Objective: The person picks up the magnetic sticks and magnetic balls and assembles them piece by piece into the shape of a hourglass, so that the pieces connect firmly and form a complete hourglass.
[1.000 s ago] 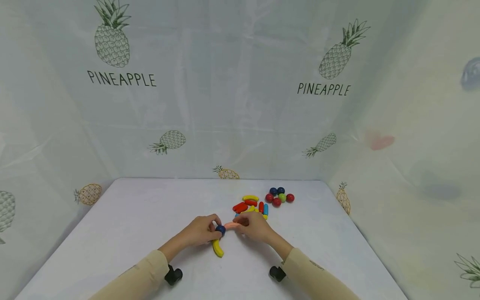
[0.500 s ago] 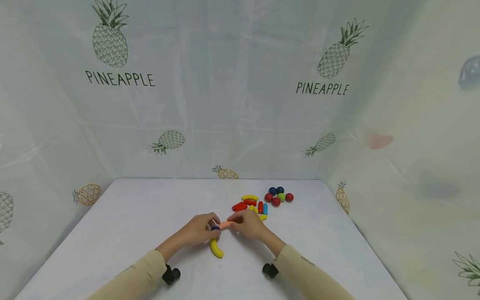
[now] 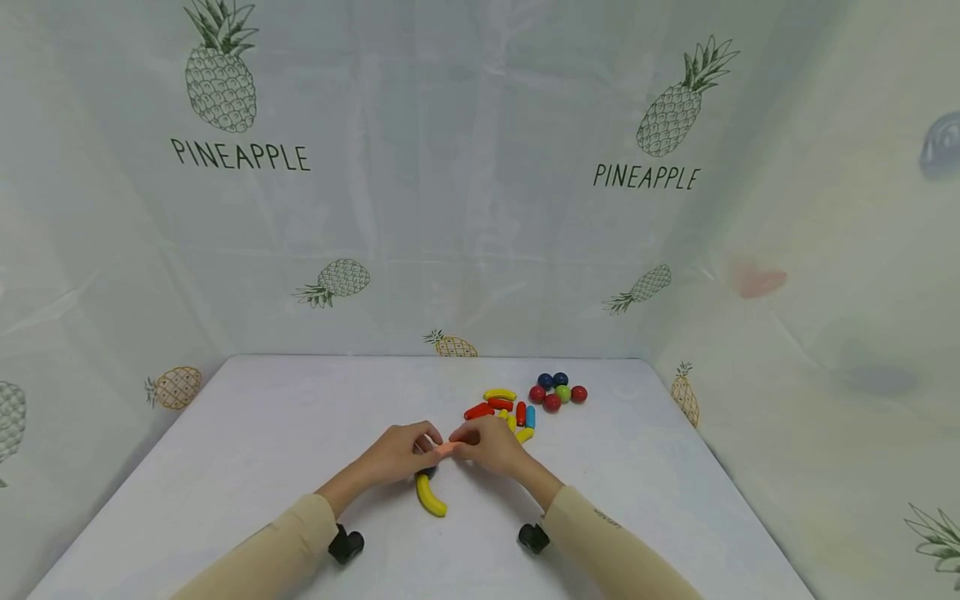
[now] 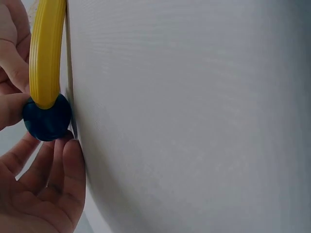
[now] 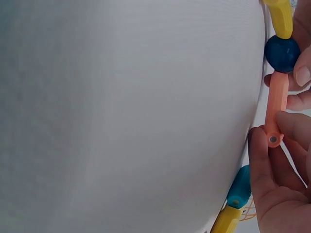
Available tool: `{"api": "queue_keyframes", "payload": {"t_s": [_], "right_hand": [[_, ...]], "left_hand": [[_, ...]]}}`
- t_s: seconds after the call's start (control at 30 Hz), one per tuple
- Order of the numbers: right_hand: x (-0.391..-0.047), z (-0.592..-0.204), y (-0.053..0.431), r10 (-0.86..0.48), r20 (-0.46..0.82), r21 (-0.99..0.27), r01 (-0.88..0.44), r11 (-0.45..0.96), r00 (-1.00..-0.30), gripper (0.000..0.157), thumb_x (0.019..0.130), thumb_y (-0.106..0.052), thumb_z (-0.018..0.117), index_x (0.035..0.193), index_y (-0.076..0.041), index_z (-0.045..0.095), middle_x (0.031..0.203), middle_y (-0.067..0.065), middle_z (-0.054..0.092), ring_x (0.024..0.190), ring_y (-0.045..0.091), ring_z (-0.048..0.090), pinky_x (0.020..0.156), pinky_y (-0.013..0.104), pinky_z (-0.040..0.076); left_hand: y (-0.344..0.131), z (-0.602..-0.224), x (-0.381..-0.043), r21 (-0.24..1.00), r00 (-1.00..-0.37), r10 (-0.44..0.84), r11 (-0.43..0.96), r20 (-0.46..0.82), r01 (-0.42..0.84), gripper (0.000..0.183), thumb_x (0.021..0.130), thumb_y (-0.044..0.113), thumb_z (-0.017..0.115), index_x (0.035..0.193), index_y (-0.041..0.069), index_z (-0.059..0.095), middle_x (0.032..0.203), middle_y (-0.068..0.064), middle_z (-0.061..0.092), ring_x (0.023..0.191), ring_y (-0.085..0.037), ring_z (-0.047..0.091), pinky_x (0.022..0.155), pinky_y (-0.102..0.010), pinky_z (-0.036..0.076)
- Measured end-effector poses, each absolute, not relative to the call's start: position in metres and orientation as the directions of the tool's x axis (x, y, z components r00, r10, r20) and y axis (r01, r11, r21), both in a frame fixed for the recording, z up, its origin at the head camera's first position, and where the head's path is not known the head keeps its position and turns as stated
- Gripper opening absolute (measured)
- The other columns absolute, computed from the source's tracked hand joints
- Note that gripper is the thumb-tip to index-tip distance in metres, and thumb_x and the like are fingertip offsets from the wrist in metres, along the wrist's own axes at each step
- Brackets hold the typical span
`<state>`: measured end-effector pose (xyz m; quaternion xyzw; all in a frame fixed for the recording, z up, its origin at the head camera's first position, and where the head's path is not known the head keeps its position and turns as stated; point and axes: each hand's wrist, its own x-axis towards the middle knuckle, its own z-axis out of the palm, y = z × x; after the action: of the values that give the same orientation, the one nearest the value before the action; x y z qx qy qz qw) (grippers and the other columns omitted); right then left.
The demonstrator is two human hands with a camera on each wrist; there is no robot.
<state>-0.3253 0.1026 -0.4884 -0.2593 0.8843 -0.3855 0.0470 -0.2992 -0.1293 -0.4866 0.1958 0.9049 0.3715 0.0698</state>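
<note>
My left hand point(image 3: 397, 455) grips a dark blue ball point(image 4: 47, 119) between thumb and fingers. A curved yellow rod point(image 3: 429, 498) is joined to the ball and points toward me over the white table. My right hand point(image 3: 491, 447) pinches a pinkish-orange rod point(image 5: 277, 97) near its end, where a small round metal disc point(image 5: 273, 139) shows. In the right wrist view the rod's other end meets the ball, opposite the yellow rod. From the head view, the left fingers hide most of the ball and the right fingers cover part of the orange rod.
Beyond my right hand lie several loose rods: red rods point(image 3: 479, 412), a blue rod point(image 3: 530, 417) and yellow rods point(image 3: 499, 394). Farther right sits a cluster of balls, including a green ball point(image 3: 562, 393) and a red ball point(image 3: 552, 403). Behind the white table point(image 3: 315, 400) hangs a pineapple-print curtain.
My right hand has moved left with the orange rod, closing up to the left hand. The ball has become mostly covered, and the yellow rod's upper end has shifted slightly left.
</note>
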Motion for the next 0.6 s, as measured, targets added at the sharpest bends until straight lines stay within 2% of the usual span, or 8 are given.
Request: {"api": "queue_keyframes", "payload": {"t_s": [0.4,0.6], "right_hand": [[-0.3246,-0.4881,0.0990,-0.519,0.121,-0.713,-0.438,0.548,-0.846,0.020,0.095,-0.013,0.082,0.115,-0.013,0.082,0.101,-0.006,0.078,0.088,0.008,0.064,0.082,0.020,0.057],[-0.3220,-0.4861,0.1035,-0.539,0.125,-0.706,-0.456,0.542,-0.833,0.023,0.095,-0.012,0.082,0.118,-0.011,0.080,0.105,-0.003,0.078,0.091,0.009,0.066,0.085,0.023,0.059]], "left_hand": [[-0.1284,-0.4848,-0.2985,0.722,-0.939,0.344,0.652,-0.008,0.233,0.012,0.097,0.022,0.074,0.107,0.018,0.070,0.088,0.001,0.066,0.074,-0.017,0.058,0.062,-0.028,0.049],[-0.1276,-0.4859,-0.2995,0.731,-0.942,0.334,0.647,-0.019,0.214,0.012,0.097,0.022,0.075,0.108,0.018,0.070,0.089,0.001,0.066,0.074,-0.017,0.058,0.063,-0.029,0.049]]}}
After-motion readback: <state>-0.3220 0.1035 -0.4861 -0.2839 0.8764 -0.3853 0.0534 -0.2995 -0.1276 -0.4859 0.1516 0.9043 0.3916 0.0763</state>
